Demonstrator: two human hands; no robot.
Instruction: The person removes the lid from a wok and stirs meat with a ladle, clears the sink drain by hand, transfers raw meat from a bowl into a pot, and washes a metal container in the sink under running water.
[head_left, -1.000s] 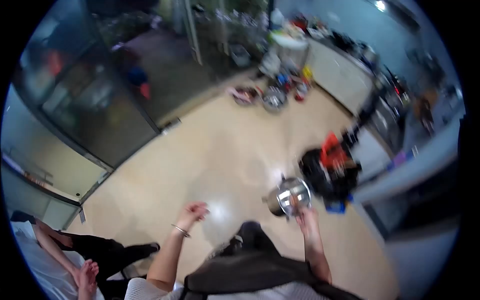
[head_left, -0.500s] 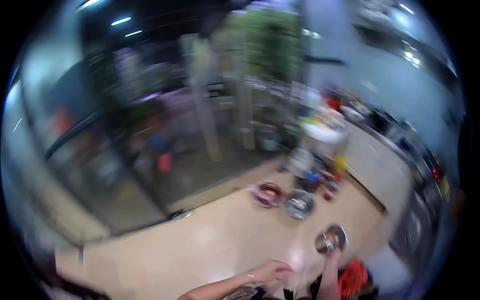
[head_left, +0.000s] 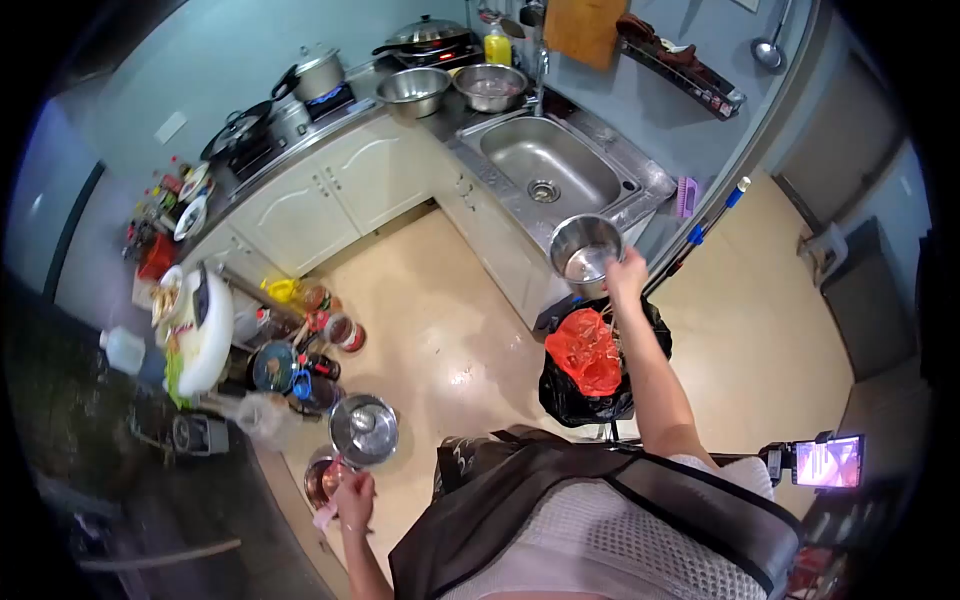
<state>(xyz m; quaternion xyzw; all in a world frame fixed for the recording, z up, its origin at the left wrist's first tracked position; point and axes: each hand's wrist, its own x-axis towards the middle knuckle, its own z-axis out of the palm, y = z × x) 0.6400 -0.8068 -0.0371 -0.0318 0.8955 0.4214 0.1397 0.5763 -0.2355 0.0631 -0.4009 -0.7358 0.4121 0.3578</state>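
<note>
My right hand [head_left: 626, 276] is closed on the rim of a deep stainless steel pot [head_left: 572, 236]. The pot is tilted toward me, so its shiny inside shows, and it is between the sink and the black-lined bin. A crumpled red plastic bag [head_left: 585, 352] lies in the bin's mouth, just below the pot. At lower left, my left hand [head_left: 355, 500] is loosely bent, with its thumb apart and nothing visible in it. Close to it are a steel bowl [head_left: 363, 430] and a reddish-brown basin [head_left: 320, 485], which the hand partly overlaps in view.
A steel sink [head_left: 550, 160] is set in the counter, with two steel basins [head_left: 490, 86] behind it. Pots stand on the stove at the back left. Bottles and jars [head_left: 343, 332] crowd the floor at left beside a white tray [head_left: 215, 340]. A phone [head_left: 828, 462] is mounted at right.
My view has swung right from the glass doors to the sink and counter. My right hand still holds the steel pot, now beside the sink above the bin. My left hand is farther left.
</note>
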